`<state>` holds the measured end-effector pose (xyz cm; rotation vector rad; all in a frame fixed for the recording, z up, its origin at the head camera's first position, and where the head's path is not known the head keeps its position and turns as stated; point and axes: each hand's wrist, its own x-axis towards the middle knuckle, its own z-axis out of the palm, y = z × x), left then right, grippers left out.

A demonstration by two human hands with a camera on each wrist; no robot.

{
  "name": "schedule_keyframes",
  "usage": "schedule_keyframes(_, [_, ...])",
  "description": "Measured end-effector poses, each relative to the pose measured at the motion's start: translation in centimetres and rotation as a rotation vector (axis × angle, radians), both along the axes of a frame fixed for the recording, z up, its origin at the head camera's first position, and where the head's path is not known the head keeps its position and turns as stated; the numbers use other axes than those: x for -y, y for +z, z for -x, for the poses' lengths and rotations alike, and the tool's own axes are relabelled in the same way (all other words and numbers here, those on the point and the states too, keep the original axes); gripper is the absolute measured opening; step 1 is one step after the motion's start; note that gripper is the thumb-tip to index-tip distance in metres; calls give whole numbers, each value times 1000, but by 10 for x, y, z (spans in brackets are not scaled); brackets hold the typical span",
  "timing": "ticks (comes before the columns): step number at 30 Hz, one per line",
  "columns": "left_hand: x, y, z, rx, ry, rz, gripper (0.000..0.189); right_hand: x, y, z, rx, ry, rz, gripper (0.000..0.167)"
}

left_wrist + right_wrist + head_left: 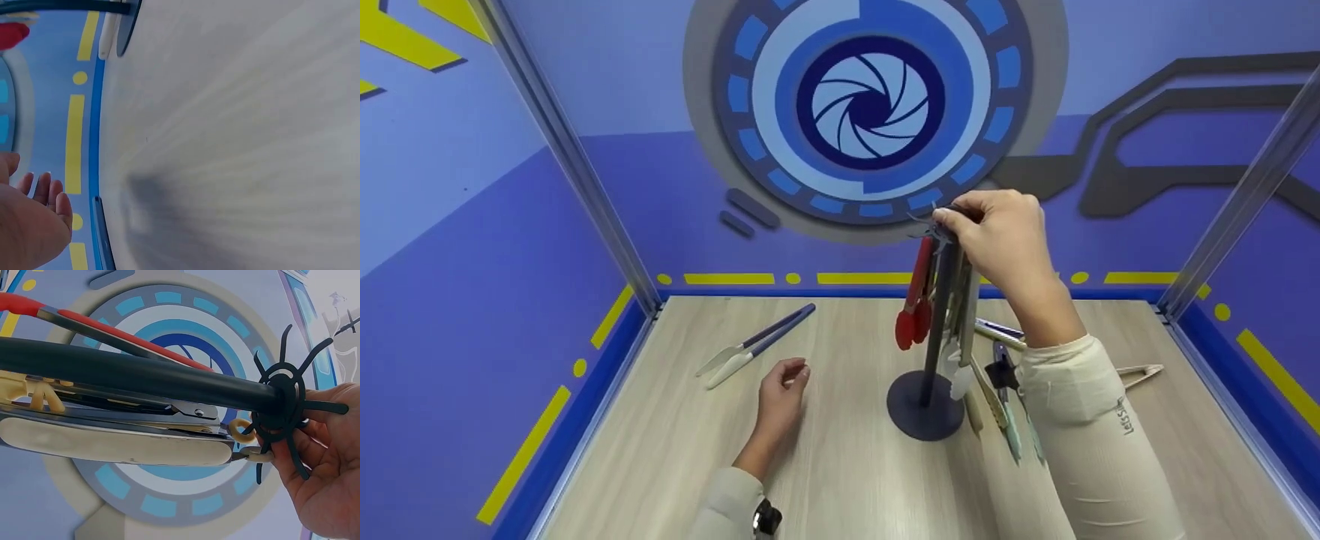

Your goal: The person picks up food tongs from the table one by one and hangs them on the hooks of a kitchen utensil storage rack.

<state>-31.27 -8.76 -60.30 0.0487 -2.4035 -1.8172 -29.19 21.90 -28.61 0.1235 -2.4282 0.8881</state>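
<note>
My right hand [1009,236] is at the top of a dark stand [926,427] with curved hooks. Its fingers pinch the loop end of cream-handled tongs [118,441], close against the hooks; the fingertips are partly hidden behind the hook ring [274,430]. Red-tipped tongs [907,326] hang on the stand's left side. Other tongs with beige and metal parts [48,396] hang beside the pole. My left hand [781,397] rests low over the table, fingers loosely curled and holding nothing. Blue-handled tongs [765,341] lie beyond it to the left.
Several more tongs lie on the table right of the stand, among them mint-green tongs [1011,431] and beige tongs [1140,373], partly hidden by my right sleeve [1087,427]. A patterned wall [870,255] rises at the table's back, with metal posts at the corners.
</note>
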Motion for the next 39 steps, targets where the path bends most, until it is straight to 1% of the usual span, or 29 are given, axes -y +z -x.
schedule_keyframes(3, [9, -3, 12, 0, 36, 55, 28, 0, 0, 0, 0, -2, -3, 24])
schedule_keyframes(5, [15, -7, 20, -4, 43, 105, 31, 0, 1, 0, 5, 0, 2, 24])
schedule_keyframes(7, [21, -11, 28, -29, 37, 188, 33, 0, 1, -1, 11, 1, 5, 24])
schedule_keyframes(10, [28, -18, 41, -105, 40, 361, 34, 0, 0, -1, 13, -2, 11, 23])
schedule_keyframes(12, [37, -39, 59, -168, 55, 468, 34, 0, -1, -1, 5, -2, 9, 22])
schedule_keyframes(13, [41, -42, 64, -172, 62, 521, 35, 0, -1, -1, -2, -1, 4, 22])
schedule_keyframes(15, [46, -47, 71, -143, 69, 611, 39, -1, -2, 0, -15, 4, -2, 22])
schedule_keyframes(17, [51, -46, 74, -78, 59, 699, 46, -1, -2, 1, -29, 8, -11, 23])
schedule_keyframes(19, [49, -27, 66, 11, 44, 803, 53, -1, -2, 1, -33, 7, -12, 23])
schedule_keyframes(21, [50, -20, 65, 63, 37, 891, 58, -1, -2, 1, -34, 6, -11, 23])
schedule_keyframes(23, [52, -17, 66, 100, 26, 968, 60, -1, -2, 1, -31, 4, -4, 23])
schedule_keyframes(28, [66, -16, 74, 145, 10, 1143, 55, 2, -2, 0, -15, 6, 11, 22])
schedule_keyframes(30, [71, -16, 77, 149, 3, 1169, 52, 2, -3, 0, -9, 7, 14, 21])
schedule_keyframes(32, [73, -16, 79, 150, -6, 1170, 49, 2, -3, 0, -6, 11, 13, 21])
schedule_keyframes(36, [72, -14, 83, 161, -17, 1081, 35, 2, -2, 0, -4, 15, 12, 21])
schedule_keyframes(39, [71, -13, 82, 171, -30, 1043, 28, 0, -2, -1, -7, 13, 7, 22])
